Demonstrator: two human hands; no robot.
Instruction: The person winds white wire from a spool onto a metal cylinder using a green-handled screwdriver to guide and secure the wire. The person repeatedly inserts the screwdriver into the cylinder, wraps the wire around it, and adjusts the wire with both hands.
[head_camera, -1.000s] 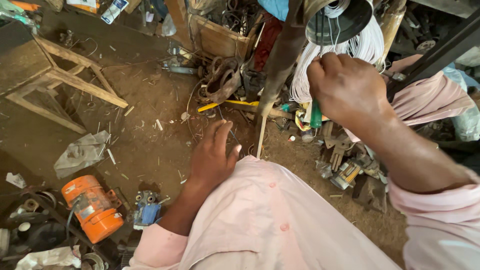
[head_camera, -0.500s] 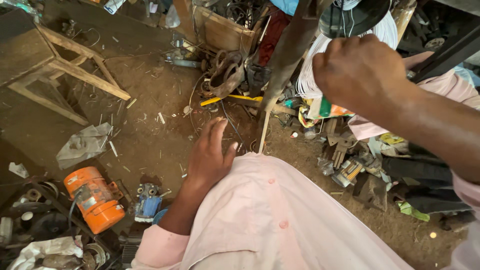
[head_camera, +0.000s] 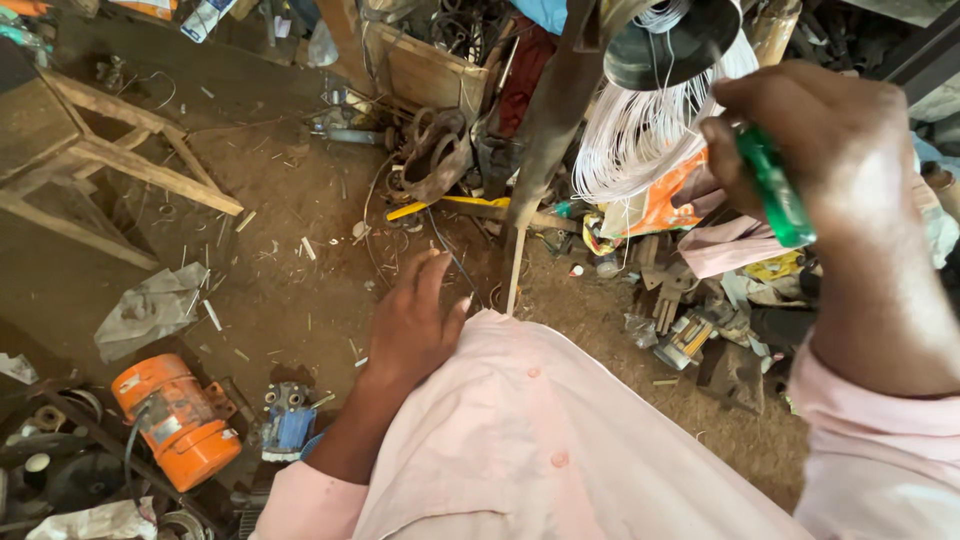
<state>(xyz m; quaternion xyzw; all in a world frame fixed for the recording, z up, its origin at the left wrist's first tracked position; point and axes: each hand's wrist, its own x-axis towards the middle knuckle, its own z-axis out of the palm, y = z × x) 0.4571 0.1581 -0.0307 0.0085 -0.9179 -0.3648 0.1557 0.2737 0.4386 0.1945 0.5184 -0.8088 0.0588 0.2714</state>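
My right hand (head_camera: 815, 150) is raised at the upper right, closed around a green-handled tool (head_camera: 775, 190) whose handle pokes out below the fingers. Just left of it hangs a bundle of thin white wire (head_camera: 640, 135) under a dark round spool (head_camera: 665, 45) on a rusty post (head_camera: 550, 120). My left hand (head_camera: 415, 320) rests palm down on my knee, on the pink cloth (head_camera: 530, 430), fingers spread and holding nothing. A thin pale stick (head_camera: 515, 270) stands beside its fingertips.
An orange electric motor (head_camera: 175, 420) and a small blue part (head_camera: 290, 425) lie at the lower left on the dirt floor. A wooden frame (head_camera: 120, 165) stands at the upper left. Scrap metal, tools and a wooden box (head_camera: 435, 75) crowd the top and right.
My right hand has lifted and turned, so the green tool handle now shows in its grip. The view has shifted toward the white wire bundle. My left hand stays on the knee.
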